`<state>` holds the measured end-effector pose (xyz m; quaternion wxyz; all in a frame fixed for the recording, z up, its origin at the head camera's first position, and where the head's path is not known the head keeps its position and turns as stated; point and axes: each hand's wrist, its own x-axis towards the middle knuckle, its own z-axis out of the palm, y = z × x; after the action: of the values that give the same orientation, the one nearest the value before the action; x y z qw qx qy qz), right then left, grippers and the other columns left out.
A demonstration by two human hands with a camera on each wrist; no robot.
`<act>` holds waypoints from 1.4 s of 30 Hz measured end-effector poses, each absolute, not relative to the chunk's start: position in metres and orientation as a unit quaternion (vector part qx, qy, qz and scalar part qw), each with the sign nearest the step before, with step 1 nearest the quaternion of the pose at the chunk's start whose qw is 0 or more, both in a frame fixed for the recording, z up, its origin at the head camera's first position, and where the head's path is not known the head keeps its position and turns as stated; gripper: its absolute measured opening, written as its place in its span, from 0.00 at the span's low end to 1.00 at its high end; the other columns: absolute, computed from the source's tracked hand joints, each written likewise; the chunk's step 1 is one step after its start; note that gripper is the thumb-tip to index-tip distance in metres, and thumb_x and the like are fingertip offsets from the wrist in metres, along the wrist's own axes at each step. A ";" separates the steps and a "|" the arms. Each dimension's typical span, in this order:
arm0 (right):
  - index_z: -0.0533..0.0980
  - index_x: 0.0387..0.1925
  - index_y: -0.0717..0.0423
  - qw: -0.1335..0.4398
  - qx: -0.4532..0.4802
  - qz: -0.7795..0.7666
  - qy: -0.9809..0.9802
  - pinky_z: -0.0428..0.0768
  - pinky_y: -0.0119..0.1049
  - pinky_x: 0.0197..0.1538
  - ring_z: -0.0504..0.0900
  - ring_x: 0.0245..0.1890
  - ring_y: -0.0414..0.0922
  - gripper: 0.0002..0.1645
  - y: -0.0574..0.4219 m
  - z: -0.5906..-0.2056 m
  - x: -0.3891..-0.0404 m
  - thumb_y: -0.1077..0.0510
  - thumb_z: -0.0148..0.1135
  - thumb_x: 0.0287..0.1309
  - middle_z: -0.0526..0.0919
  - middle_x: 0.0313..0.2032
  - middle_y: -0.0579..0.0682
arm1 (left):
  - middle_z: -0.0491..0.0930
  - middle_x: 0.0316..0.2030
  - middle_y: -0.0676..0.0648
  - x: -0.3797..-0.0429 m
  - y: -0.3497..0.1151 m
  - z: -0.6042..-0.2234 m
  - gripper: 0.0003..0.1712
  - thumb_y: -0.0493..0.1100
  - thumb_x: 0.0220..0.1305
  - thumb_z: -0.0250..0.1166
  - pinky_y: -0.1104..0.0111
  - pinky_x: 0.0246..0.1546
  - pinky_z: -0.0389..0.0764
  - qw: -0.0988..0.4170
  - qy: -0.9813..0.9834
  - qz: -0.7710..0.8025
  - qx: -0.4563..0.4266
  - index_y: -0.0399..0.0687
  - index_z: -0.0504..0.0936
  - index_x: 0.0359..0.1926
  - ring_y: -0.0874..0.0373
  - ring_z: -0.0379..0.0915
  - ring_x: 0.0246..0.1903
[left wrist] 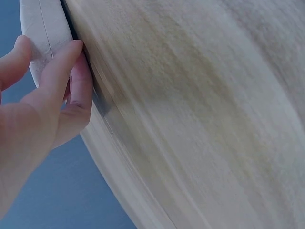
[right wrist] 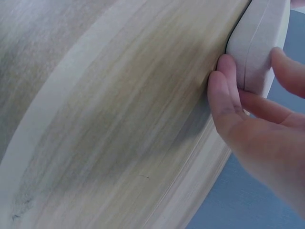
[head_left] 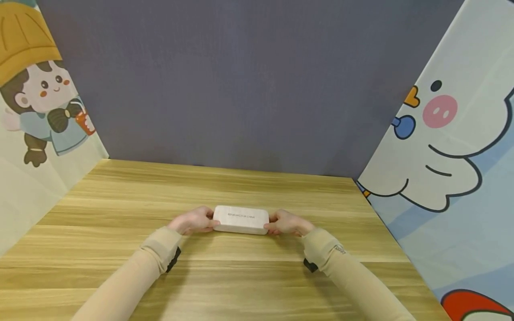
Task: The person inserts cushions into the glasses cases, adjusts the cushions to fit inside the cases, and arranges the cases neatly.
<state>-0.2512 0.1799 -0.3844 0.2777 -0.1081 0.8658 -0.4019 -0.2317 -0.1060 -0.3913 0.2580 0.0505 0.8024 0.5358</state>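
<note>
A white glasses case [head_left: 241,218], closed, with a line of dark print on its lid, lies lengthwise across the wooden table. Its left end is held by my left hand [head_left: 195,220], thumb at the near top edge and fingers around the end. My right hand [head_left: 287,223] grips the opposite end in much the same way. Both wrist views show the seam along the side of the case [left wrist: 46,24], [right wrist: 257,38], with fingertips low against it, close to the tabletop. The case's underside is hidden.
The wood-grain table [head_left: 241,276] runs back to a dark grey upright panel [head_left: 241,80]. Cartoon-printed sheets flank it, one on the left [head_left: 24,191] and one on the right [head_left: 437,236]. Each wrist has a dark strapped item under its cuff.
</note>
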 end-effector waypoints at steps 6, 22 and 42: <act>0.78 0.40 0.66 0.279 -0.107 -0.402 0.866 0.75 0.29 0.34 0.75 0.30 0.40 0.11 0.179 -0.383 -0.250 0.60 0.57 0.65 0.81 0.31 0.51 | 0.72 0.54 0.30 -0.232 -0.106 -0.391 0.22 0.31 0.66 0.56 0.56 0.62 0.75 0.257 0.802 0.537 0.047 0.21 0.65 0.58 0.48 0.74 0.52; 0.78 0.40 0.67 0.287 -0.124 -0.413 0.855 0.72 0.28 0.33 0.72 0.28 0.40 0.11 0.179 -0.382 -0.249 0.62 0.55 0.66 0.78 0.28 0.49 | 0.76 0.49 0.34 -0.231 -0.105 -0.387 0.18 0.32 0.67 0.56 0.59 0.58 0.78 0.255 0.818 0.512 0.059 0.24 0.70 0.55 0.54 0.74 0.46; 0.76 0.39 0.68 0.286 -0.125 -0.422 0.851 0.71 0.28 0.32 0.71 0.27 0.40 0.10 0.176 -0.382 -0.248 0.63 0.54 0.66 0.77 0.28 0.50 | 0.77 0.48 0.34 -0.227 -0.102 -0.383 0.19 0.35 0.67 0.56 0.62 0.50 0.82 0.234 0.836 0.494 0.056 0.24 0.69 0.53 0.55 0.74 0.44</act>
<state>-0.2482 0.1764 -0.3816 0.2856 -0.1255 0.8512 -0.4220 -0.2270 -0.1016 -0.3833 0.2335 0.0564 0.8358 0.4936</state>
